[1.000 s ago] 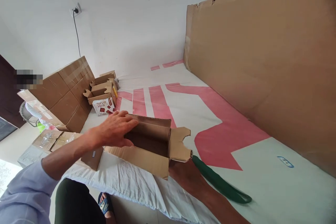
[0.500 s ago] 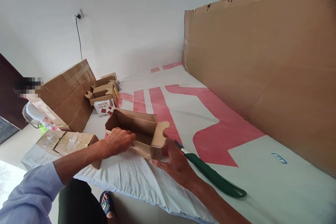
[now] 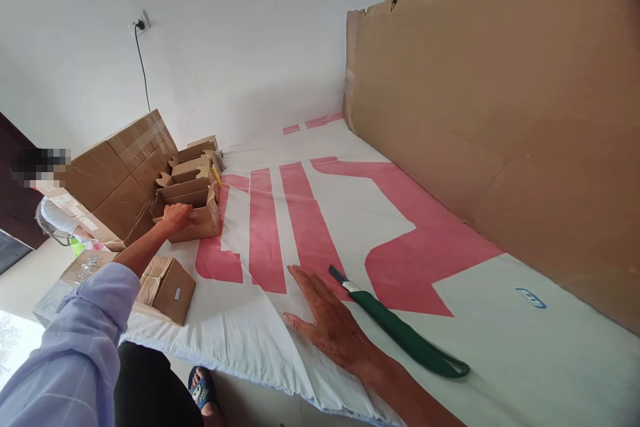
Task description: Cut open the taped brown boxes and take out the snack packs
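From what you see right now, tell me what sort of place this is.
Probably a room used for packing goods by hand. The left hand grips a small open box in a row of them beside big taped cartons; a printed sheet covers the work surface.

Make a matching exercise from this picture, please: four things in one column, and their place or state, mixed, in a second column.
Things
1. left hand
2. right hand
3. green-handled knife
4. large cardboard sheet

Place or state
A. stands on its edge along the right side of the cloth
B. rests flat, fingers spread, on the cloth
C. grips the open small carton at the far left
D. lies on the cloth, just right of the flat hand

Pairs: 1-C, 2-B, 3-D, 4-A
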Action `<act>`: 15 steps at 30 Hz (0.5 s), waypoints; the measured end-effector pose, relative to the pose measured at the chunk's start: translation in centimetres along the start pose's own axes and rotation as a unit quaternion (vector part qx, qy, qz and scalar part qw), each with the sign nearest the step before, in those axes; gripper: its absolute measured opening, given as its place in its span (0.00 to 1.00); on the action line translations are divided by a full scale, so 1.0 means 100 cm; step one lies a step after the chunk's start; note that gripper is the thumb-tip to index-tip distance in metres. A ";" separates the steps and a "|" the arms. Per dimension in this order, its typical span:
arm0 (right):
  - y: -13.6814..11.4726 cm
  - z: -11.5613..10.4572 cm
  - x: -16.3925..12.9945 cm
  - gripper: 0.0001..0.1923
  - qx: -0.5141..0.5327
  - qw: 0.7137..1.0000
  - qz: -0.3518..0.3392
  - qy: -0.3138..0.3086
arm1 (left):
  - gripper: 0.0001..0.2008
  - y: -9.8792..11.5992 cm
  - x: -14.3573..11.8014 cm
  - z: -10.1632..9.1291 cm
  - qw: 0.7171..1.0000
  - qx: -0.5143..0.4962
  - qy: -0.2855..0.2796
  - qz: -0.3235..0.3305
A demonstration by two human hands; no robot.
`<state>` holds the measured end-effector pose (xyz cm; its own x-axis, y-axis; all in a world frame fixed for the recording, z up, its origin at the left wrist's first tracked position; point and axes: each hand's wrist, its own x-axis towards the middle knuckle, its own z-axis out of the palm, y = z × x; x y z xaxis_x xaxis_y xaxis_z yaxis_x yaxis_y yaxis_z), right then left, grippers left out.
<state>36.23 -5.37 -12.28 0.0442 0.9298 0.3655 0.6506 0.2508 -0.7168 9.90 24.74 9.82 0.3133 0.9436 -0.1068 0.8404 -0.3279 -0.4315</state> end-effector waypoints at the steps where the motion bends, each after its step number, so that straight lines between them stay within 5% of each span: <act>1: -0.001 -0.001 -0.001 0.39 -0.004 1.000 -0.002 -0.004 | 0.18 -0.001 0.005 0.002 1.000 -0.002 0.006 -0.006; 15: 0.002 -0.004 -0.009 0.38 -0.056 0.998 -0.032 -0.012 | 0.20 -0.011 0.073 0.019 0.994 -0.031 0.058 -0.089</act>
<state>36.68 -6.27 -12.51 -0.0171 0.9195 0.3927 0.7326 0.2788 -0.6209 10.39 32.13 7.79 0.2021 0.9767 0.0716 0.9119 -0.1610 -0.3776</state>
